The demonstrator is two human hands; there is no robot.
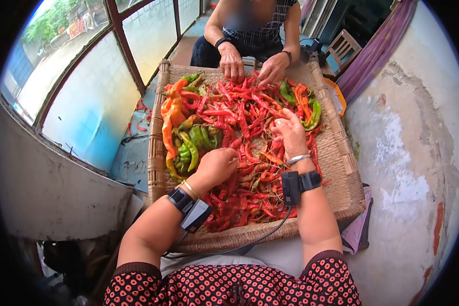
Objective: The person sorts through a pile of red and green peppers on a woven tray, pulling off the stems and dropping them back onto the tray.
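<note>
The fingers of the right hand are half curled over the right side of the pile; whether anything is pinched between them I cannot tell. Those of the left hand are bent inward, mostly hidden behind the back of the hand, so their hold cannot be made out either. That hand is among the red peppers, just beside the green peppers.

The red peppers lie heaped down the middle of a woven tray, reaching close to its near rim. The green ones and some larger orange peppers are bunched along the left side, with a few more green and orange at the upper right. Across the tray, another person's hands are at the far edge of the heap.

Each pepper looks light, so a fingertip pinch should be enough. The glossy skins may be slippery; the wrinkled ones toward the near side look softer and could split if squeezed. A gentle hold at the stem end, or across the thick upper body, seems surest; the thin tips would probably bend or snap.
</note>
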